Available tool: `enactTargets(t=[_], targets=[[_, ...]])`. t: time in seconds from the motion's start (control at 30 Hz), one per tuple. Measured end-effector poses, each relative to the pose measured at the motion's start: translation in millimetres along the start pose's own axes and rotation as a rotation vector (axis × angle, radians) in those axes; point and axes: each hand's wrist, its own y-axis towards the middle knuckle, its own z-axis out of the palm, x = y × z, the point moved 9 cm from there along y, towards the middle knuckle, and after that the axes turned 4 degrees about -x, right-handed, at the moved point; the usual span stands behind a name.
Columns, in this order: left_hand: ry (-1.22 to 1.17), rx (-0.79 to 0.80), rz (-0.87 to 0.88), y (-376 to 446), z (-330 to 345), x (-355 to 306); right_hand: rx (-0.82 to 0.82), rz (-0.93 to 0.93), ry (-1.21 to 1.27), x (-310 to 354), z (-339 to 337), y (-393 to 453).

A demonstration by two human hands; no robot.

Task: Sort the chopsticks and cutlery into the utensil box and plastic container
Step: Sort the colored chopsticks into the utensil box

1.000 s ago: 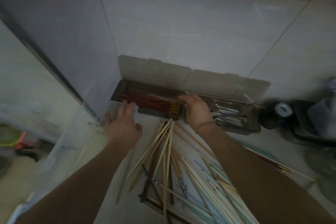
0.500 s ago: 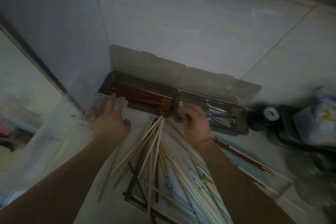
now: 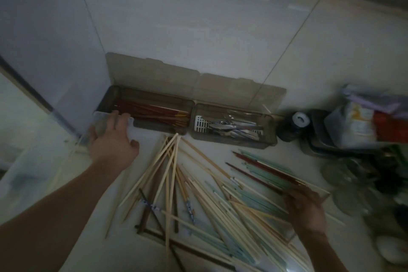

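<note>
The grey utensil box [image 3: 268, 141] lies open against the wall. Its left compartment holds red chopsticks [image 3: 154, 112] and its right compartment holds metal cutlery [image 3: 231, 128]. A clear plastic container [image 3: 100, 118] stands at the box's left end, and my left hand [image 3: 112, 141] lies over its corner, fingers draped on the rim. A loose pile of bamboo and pale green chopsticks [image 3: 198, 194] covers the counter. My right hand [image 3: 306, 207] is at the pile's right side, fingertips on the near ends of red and green chopsticks [image 3: 265, 168]. Blur hides the grip.
A small dark roll [image 3: 299, 118] sits right of the box. Further right are a dark tray with packets [image 3: 353, 126] and glass items [image 3: 348, 174]. The tiled wall [image 3: 198, 28] rises directly behind the box. A wooden board edge [image 3: 194, 247] shows under the pile.
My right hand has pulled back from the utensil box to the right side of the pile. My left hand has stayed on the plastic container. The view has shifted.
</note>
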Motion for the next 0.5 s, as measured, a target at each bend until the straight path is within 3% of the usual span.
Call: enactTargets(t=[0.17, 0.3, 0.5], targets=[[0.051, 0.027, 0.011, 0.0, -1.2, -0.6, 0.075, 0.024, -0.060, 4.0, 15.3, 1.7], [0.069, 0.048, -0.008, -0.3, -1.4, 0.5, 0.172, -0.117, -0.209, 23.7, 19.9, 3.5], [0.062, 0.039, -0.004, 0.1, -0.7, 1.9, -0.001, -0.304, -0.259, 45.0, 5.0, 0.9]])
